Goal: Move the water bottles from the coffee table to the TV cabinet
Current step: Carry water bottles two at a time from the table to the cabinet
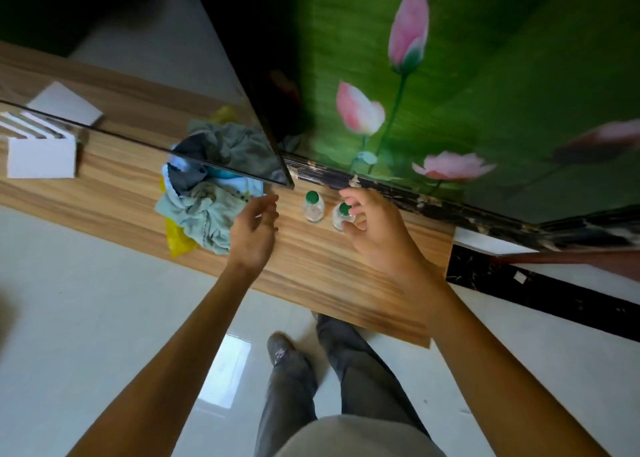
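Two clear water bottles with green caps stand upright side by side on the wooden TV cabinet (311, 269), just below the TV's lower corner. My right hand (374, 228) curls around the right bottle (343, 215), with the thumb and a finger touching it. The left bottle (313, 207) stands free. My left hand (254, 229) hovers a little to its left with fingers spread, holding nothing and not touching the bottle.
A pile of crumpled cloths (207, 193) on a yellow bag lies left of the bottles. White boxes (41, 151) sit at the cabinet's far left. The dark TV screen (242, 75) overhangs the cabinet. A green lotus mural (467, 92) covers the wall behind. My legs stand on the pale tiled floor.
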